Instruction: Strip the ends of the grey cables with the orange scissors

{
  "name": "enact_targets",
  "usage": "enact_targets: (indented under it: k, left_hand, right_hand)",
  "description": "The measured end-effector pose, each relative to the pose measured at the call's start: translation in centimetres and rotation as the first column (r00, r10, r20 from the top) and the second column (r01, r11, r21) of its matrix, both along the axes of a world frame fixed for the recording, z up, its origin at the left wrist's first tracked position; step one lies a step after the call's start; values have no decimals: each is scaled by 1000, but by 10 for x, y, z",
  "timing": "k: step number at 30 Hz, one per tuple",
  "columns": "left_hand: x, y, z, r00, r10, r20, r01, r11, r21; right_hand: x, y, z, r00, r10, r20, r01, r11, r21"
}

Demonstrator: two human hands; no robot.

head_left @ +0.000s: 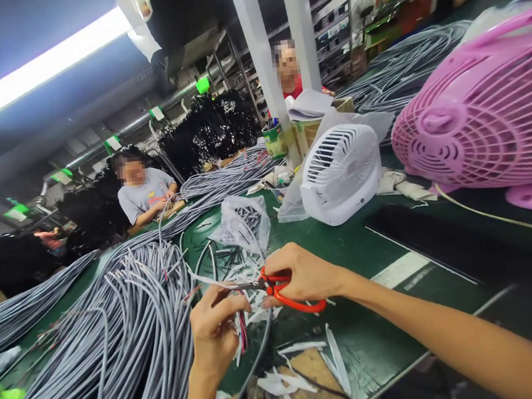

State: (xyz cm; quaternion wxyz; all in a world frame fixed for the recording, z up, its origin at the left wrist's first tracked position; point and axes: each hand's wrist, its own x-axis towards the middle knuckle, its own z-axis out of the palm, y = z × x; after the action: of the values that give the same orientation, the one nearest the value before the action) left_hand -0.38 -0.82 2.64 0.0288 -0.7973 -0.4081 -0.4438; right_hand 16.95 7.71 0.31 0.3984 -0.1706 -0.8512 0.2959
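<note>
Two bare hands meet over a green worktable [346, 251], close together among grey cables and white scraps. The right hand [299, 275] is closed on a pair of red-handled scissors [268, 281], whose dark blades point toward the left hand [215, 330]. The left hand's fingers are bent, thumb and forefinger close to the blade tips beside a thin white strip [202, 277]; what exactly they pinch cannot be told. Thin coloured wires [244, 334] hang just below those fingers, and a grey cable [262, 350] runs up from the lower edge to near the scissors. Left of the hands lies a large bundle of grey cables [136, 312], its many ends turned toward the far side. Just beyond the hands sits a clear plastic bag [243, 227] with small dark pieces inside. White scraps [339, 362] lie on the table and over brown cardboard [322, 382] nearer the wearer. A white fan [339, 177] stands farther back on the right, with a larger pink fan [479, 116] beside it. Across the table, one co-worker in a grey shirt [143, 195] bends over cables, and another in red [291, 86] shows between two pale posts [300, 27].
</note>
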Motion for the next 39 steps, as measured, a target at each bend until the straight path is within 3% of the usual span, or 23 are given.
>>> enact_targets:
  k: [3,8,11,14,17,21,24,27,29,32,34,37,39]
  left_hand:
    - [0,0,1,1000,-1,28,1,1000,-2]
    - [0,-1,-1,995,-35,93,38,999,-27]
    - [1,0,-7,983,5,183,4,999,-48]
    - [5,1,-13,933,166,320,-101,973,-209]
    - [11,2,-17,914,213,346,-102,945,-312]
    - [12,3,-17,941,234,244,-189,963,-193]
    - [11,3,-18,910,333,247,-326,943,-69]
    - [13,3,-21,827,408,388,-397,911,-112]
    - [15,4,-21,753,418,509,-373,907,-193]
    - [19,7,-19,618,418,665,-264,908,-326]
    - [19,11,-16,486,412,771,-166,909,-382]
    - [19,16,-12,304,391,869,-21,914,-404]
    - [18,19,-10,240,390,889,54,909,-413]
  right_hand:
    - [1,1,1,1000,-20,-20,19,999,-45]
    - [4,7,3,967,-198,-160,153,955,-254]
    - [2,2,5,960,-167,-225,84,938,-337]
    - [-6,-10,7,951,-83,-298,-31,933,-359]
    - [-17,-20,11,908,-86,-411,-97,910,-403]
    - [-28,-19,18,865,-181,-468,-113,839,-533]
    - [-35,-15,22,878,-127,-462,-201,777,-597]
    - [-43,-14,20,875,-111,-471,-239,748,-620]
    - [-48,-15,17,867,-124,-482,-243,741,-627]
    - [-51,-19,11,858,-161,-488,-212,755,-621]
    - [-51,-20,8,850,-198,-489,-165,781,-603]
    - [-48,-21,6,836,-232,-498,-129,797,-589]
    - [-47,-21,5,828,-239,-507,-146,781,-607]
